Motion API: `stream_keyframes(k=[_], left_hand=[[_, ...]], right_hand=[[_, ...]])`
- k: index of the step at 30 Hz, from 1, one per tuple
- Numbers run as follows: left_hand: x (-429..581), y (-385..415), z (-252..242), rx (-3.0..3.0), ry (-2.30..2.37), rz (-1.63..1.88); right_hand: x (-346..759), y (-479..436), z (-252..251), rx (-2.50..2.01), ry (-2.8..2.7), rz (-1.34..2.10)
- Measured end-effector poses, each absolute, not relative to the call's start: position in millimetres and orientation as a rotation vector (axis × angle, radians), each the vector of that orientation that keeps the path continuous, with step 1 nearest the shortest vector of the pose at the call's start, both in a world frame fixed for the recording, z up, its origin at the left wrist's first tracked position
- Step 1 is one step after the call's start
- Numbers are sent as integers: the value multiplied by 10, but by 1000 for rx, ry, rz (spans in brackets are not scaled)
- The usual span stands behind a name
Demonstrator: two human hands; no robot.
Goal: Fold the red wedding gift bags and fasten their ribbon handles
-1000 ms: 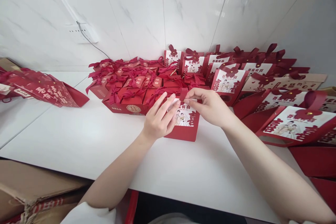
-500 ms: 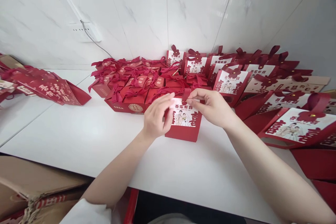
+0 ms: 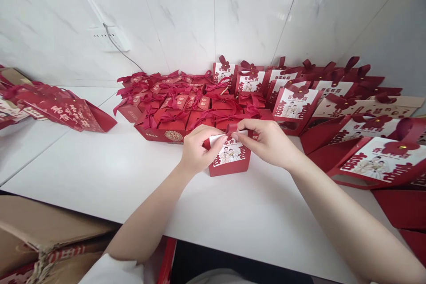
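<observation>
A red gift box (image 3: 229, 168) with a white printed card showing a couple stands upright on the white table (image 3: 133, 177). At its top edge is a dark red ribbon loop (image 3: 232, 128). My left hand (image 3: 199, 148) pinches the ribbon and the box's top from the left, thumb and fingers closed. From the right, my right hand (image 3: 268, 142) pinches the same ribbon with thumb and index finger. The fingertips of both hands nearly meet and partly cover the card's top line of print.
Behind the hands sit several small red boxes tied with ribbons (image 3: 173, 102). More gift boxes with cards (image 3: 294, 106) stand to the right. At far left lie red printed bags (image 3: 69, 111). A torn cardboard carton (image 3: 43, 226) is below the table's front edge; a wall socket (image 3: 108, 39) is behind.
My left hand has closed from a loose, raised pose onto the ribbon at the top of the box. My right hand has shifted slightly down, still pinching, and the box has tilted a little.
</observation>
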State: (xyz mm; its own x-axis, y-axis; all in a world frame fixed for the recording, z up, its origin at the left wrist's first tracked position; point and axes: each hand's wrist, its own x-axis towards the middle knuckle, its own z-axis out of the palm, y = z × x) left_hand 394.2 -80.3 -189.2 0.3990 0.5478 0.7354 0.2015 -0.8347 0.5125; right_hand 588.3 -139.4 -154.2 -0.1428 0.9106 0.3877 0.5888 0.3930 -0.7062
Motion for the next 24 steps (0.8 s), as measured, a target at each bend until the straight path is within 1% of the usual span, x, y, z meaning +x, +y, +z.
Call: stream_keyframes(k=[6, 12, 16, 19, 24], left_hand=[[3935, -812, -1888, 2532, 560, 1514], [3904, -785, -1919, 2656, 585, 1482], [3914, -798, -1931, 2612, 652, 1430], [3931, -821, -1918, 2513, 640, 1453], [3924, -839, -1859, 2395, 636, 1430]], right_hand=[[5887, -1422, -1550, -1233, -1978, 403], [5887, -1394, -1568, -1198, -1987, 413], [5901, -1403, -1537, -1240, -1965, 460], [5920, -1421, -1516, -1256, -1975, 482], [5945, -1423, -1534, -1238, -1996, 399]])
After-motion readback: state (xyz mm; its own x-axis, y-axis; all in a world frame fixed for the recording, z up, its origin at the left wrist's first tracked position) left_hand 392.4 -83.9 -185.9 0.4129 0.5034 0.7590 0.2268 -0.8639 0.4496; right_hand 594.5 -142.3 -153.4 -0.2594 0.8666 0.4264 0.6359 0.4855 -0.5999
